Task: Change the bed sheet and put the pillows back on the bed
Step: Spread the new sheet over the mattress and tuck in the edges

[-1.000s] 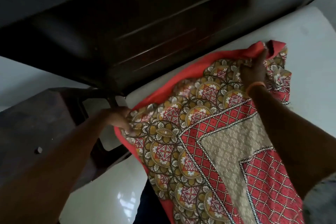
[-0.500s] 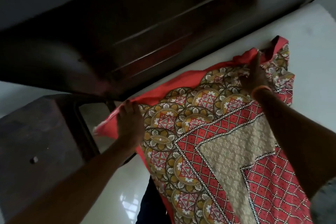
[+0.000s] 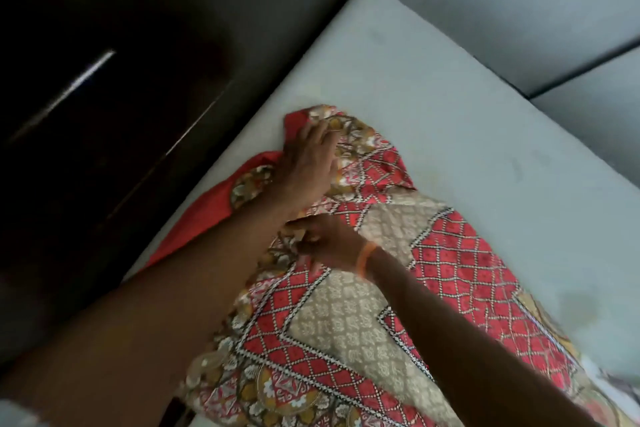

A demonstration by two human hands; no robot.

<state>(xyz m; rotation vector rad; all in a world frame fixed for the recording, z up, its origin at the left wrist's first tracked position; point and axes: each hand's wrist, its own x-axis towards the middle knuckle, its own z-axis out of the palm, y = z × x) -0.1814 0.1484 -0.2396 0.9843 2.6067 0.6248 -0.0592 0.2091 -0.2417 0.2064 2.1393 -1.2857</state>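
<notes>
With the left hand [image 3: 304, 166] pressing flat and the right hand [image 3: 329, 243] pinching the bed sheet [image 3: 346, 315], the bunched corner could slip off the mattress [image 3: 450, 97].

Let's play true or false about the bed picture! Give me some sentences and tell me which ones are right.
1. The bed sheet is plain blue. False: it is red and beige with patterns.
2. The left hand lies on the sheet near its bunched corner. True.
3. The sheet covers the whole mattress. False: much pale mattress is bare.
4. The right hand has an orange band at the wrist. True.
5. A pillow lies on the sheet. False: no pillow shows.
</notes>
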